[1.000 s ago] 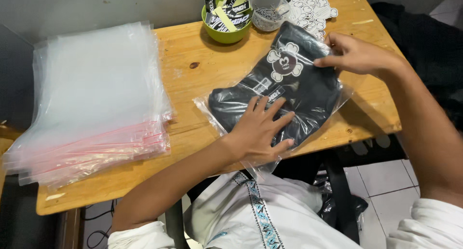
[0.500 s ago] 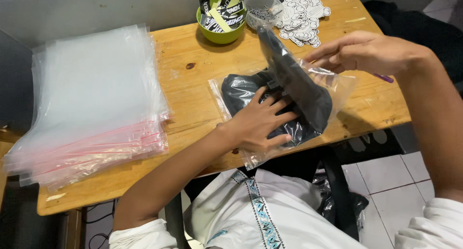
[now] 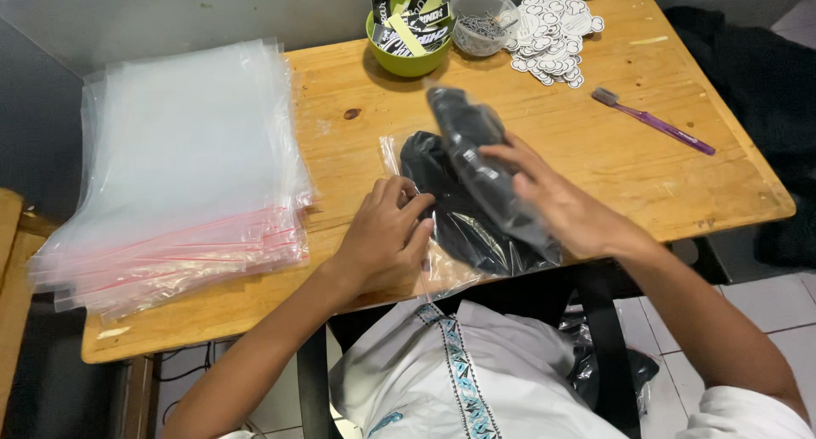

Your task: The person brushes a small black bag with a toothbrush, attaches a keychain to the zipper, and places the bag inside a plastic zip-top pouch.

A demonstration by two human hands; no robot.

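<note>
Folding over now, the black shirt in its clear bag sits near the front edge of the bench; a moment ago it lay flat. The right hand has lifted the far end up and is clamped on it. The left hand presses flat on the near end, fingers spread. So the pack is getting folded smaller. A tall stack of clear bags fills the left side. A green bowl, stickers and a purple toothbrush lie toward the back edge.
</note>
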